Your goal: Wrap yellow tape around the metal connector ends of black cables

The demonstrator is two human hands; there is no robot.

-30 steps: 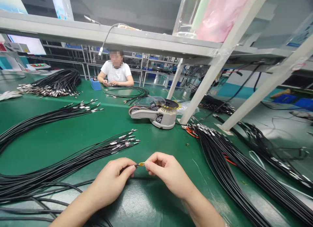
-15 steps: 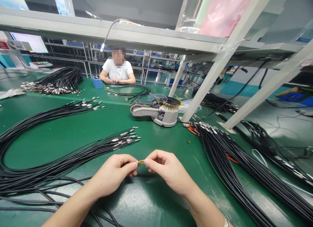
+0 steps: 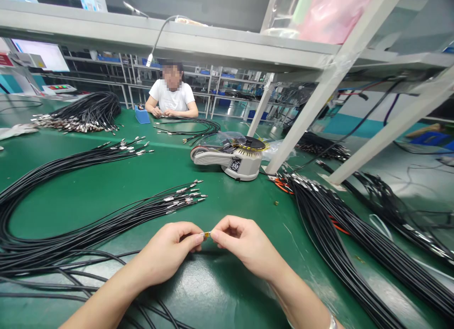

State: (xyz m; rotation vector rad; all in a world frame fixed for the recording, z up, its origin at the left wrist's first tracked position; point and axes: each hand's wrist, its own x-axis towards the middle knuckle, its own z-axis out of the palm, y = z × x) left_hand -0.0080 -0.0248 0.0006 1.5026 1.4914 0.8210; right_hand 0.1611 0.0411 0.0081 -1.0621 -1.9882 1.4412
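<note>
In front of me, my left hand is closed in a pinch on a small metal cable end. A bit of amber-yellow tape shows on it, between the two sets of fingertips. My right hand pinches the other side of this taped end with thumb and forefinger; its fingertips cover the tip. Black cables run out from under my left forearm, but I cannot tell which one belongs to the held end.
A round tape dispenser stands beyond my hands. Bundles of black cables lie at the left and right, with a further heap at the back left. A shelf post rises at the right. Across the table sits a person.
Both hands keep their pinch on the taped cable end, and the yellow tape shows less than before. The view has shifted slightly.
</note>
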